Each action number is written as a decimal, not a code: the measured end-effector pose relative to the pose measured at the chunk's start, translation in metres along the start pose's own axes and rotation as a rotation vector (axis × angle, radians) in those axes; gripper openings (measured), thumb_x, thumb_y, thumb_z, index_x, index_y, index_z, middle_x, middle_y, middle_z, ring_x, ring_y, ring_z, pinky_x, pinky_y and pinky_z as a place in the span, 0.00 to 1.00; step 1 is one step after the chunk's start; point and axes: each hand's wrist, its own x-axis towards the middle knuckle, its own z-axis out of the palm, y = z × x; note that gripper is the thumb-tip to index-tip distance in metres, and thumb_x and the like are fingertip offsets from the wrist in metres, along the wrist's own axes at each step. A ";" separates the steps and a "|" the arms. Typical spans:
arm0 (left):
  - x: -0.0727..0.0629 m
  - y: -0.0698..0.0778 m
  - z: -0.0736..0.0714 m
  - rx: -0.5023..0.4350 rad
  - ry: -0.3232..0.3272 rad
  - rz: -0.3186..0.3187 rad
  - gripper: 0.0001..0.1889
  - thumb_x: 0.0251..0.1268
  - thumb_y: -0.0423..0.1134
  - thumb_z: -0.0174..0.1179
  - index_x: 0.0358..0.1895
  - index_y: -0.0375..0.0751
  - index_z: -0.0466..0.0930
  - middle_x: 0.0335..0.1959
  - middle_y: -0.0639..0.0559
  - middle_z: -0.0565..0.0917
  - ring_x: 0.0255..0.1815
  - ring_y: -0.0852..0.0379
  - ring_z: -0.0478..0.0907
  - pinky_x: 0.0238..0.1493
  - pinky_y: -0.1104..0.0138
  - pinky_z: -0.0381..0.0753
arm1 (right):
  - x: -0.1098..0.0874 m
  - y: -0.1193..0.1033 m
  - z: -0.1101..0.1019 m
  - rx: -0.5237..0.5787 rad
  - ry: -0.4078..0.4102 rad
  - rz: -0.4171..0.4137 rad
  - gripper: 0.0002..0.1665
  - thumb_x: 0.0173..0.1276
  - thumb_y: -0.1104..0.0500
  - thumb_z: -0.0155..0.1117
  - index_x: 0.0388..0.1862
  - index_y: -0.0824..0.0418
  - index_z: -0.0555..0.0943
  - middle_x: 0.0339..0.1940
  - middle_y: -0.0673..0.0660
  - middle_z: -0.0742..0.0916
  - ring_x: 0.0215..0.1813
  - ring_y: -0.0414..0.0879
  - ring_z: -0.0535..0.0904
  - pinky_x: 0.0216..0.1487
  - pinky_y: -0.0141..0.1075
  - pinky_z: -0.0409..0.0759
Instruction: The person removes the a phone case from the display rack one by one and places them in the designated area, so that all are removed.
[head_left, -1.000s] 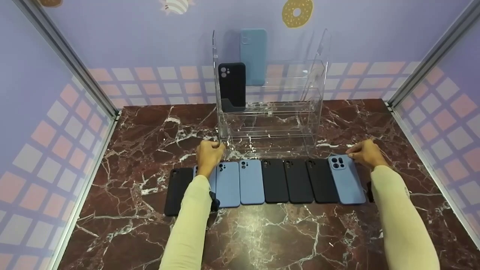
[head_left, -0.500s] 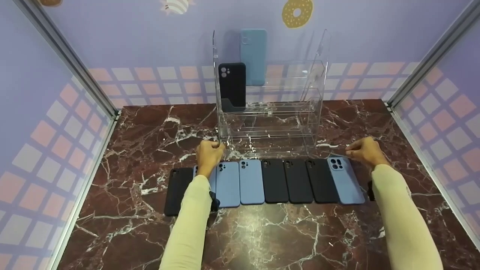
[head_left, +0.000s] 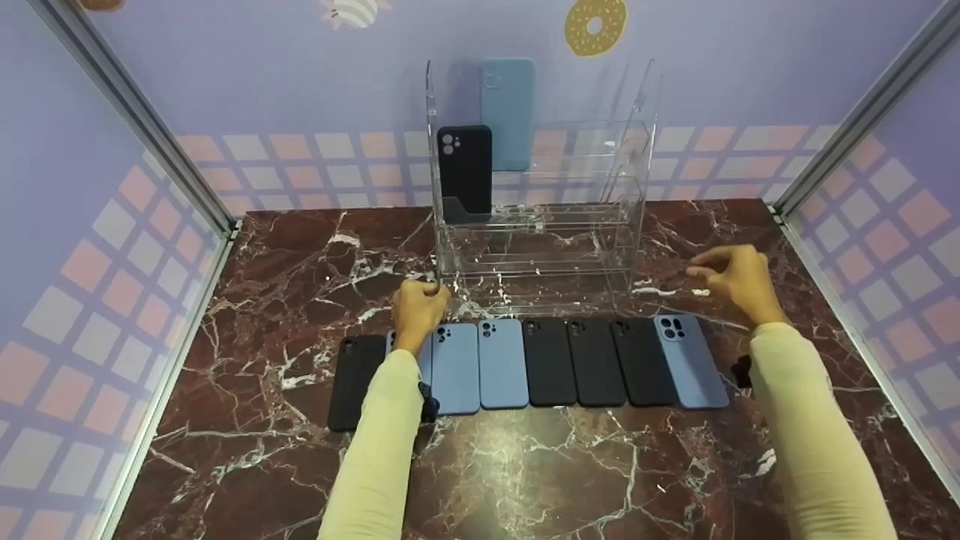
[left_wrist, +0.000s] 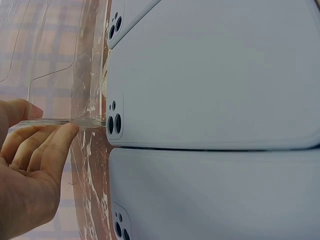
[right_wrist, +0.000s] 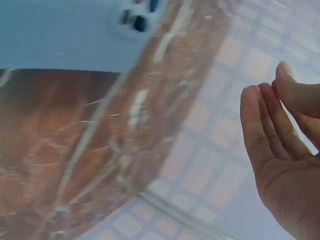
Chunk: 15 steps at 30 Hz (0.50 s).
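My left hand (head_left: 418,311) pinches the front left edge of a clear acrylic display stand (left_wrist: 90,122), thumb on one side and fingers on the other. My right hand (head_left: 739,281) is in the air to the right of the stand, holding nothing, its fingers loosely bent in the right wrist view. Below it lies a blue phone case (head_left: 694,367) with a large camera cutout, at the right end of a row. A black phone case (head_left: 465,169) and a light blue phone case (head_left: 508,112) lean upright in the stand's left part, on different tiers.
The row on the marble-patterned table (head_left: 525,472) also has black cases (head_left: 550,364) in its middle, blue cases (head_left: 504,367) to their left and a black case (head_left: 356,382) at the left end. One blue case is partly behind my left wrist. Panel walls (head_left: 300,90) enclose the table.
My right hand has let go of the rightmost blue case's top edge and risen away from it. That case has settled flat in the row. My left hand has stayed put.
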 end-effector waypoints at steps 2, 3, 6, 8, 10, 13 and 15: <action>0.000 0.000 0.000 -0.003 0.005 0.001 0.15 0.65 0.40 0.65 0.20 0.38 0.87 0.19 0.55 0.83 0.23 0.54 0.73 0.40 0.57 0.73 | 0.002 -0.012 -0.005 0.003 0.040 -0.010 0.12 0.65 0.61 0.75 0.42 0.69 0.88 0.40 0.68 0.90 0.28 0.39 0.79 0.31 0.24 0.72; 0.000 0.000 0.000 -0.004 0.003 0.002 0.17 0.65 0.40 0.65 0.18 0.37 0.85 0.17 0.54 0.82 0.23 0.53 0.72 0.39 0.57 0.73 | 0.003 -0.018 -0.007 0.003 0.063 -0.015 0.12 0.64 0.61 0.75 0.42 0.68 0.89 0.40 0.67 0.90 0.29 0.38 0.79 0.33 0.23 0.71; 0.000 0.000 0.001 -0.005 0.004 0.006 0.18 0.65 0.39 0.65 0.16 0.37 0.83 0.15 0.54 0.80 0.21 0.54 0.71 0.36 0.58 0.71 | 0.007 -0.037 -0.011 0.008 0.126 -0.047 0.11 0.63 0.61 0.76 0.42 0.67 0.89 0.41 0.66 0.90 0.29 0.35 0.78 0.36 0.23 0.70; 0.000 0.000 0.000 -0.006 0.006 0.007 0.17 0.65 0.39 0.65 0.18 0.36 0.84 0.16 0.55 0.81 0.21 0.54 0.72 0.36 0.58 0.72 | 0.009 -0.050 -0.011 0.013 0.163 -0.084 0.11 0.62 0.61 0.77 0.41 0.66 0.89 0.41 0.65 0.90 0.29 0.36 0.79 0.38 0.24 0.71; 0.000 0.000 0.000 -0.003 0.007 0.005 0.16 0.65 0.39 0.65 0.19 0.36 0.86 0.17 0.54 0.82 0.22 0.54 0.73 0.38 0.57 0.73 | 0.012 -0.063 -0.010 0.015 0.193 -0.139 0.11 0.61 0.62 0.77 0.41 0.67 0.89 0.40 0.65 0.90 0.29 0.42 0.82 0.41 0.29 0.73; 0.000 0.000 0.000 0.002 0.009 0.001 0.16 0.65 0.40 0.65 0.19 0.38 0.86 0.18 0.55 0.83 0.24 0.53 0.74 0.40 0.57 0.74 | 0.017 -0.082 -0.006 0.024 0.218 -0.219 0.11 0.59 0.63 0.78 0.40 0.68 0.89 0.38 0.66 0.90 0.33 0.54 0.86 0.46 0.37 0.75; 0.000 0.000 0.000 0.006 0.007 0.002 0.17 0.65 0.40 0.65 0.17 0.40 0.84 0.17 0.55 0.81 0.23 0.54 0.72 0.38 0.58 0.73 | 0.020 -0.095 -0.001 0.035 0.217 -0.257 0.11 0.60 0.65 0.77 0.39 0.69 0.89 0.38 0.66 0.90 0.36 0.57 0.86 0.46 0.37 0.77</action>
